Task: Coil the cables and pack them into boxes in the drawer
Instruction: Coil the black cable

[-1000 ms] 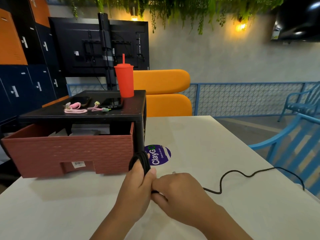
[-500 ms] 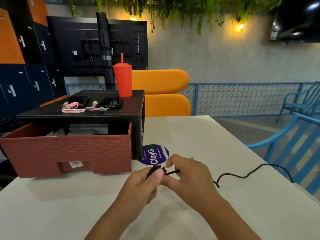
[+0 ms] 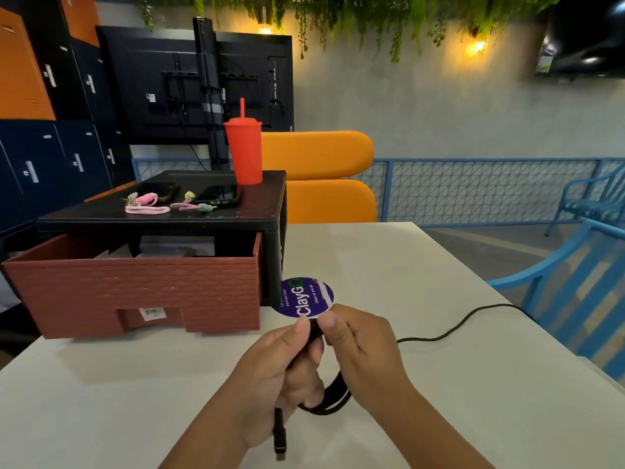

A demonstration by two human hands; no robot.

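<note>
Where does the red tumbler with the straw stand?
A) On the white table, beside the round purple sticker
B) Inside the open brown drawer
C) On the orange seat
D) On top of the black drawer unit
D: the red tumbler stands upright on the top surface of the black drawer unit, near its back right corner, above the open drawer.

Black cable (image 3: 439, 337), brick-patterned reddish-brown drawer (image 3: 135, 292), red cup (image 3: 244, 151), white table (image 3: 422, 384)

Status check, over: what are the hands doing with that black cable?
Left hand grips the black cable, right hand pinches it. Part coiled; tail trails right over the table. Drawer open, nothing blocking it.
</note>
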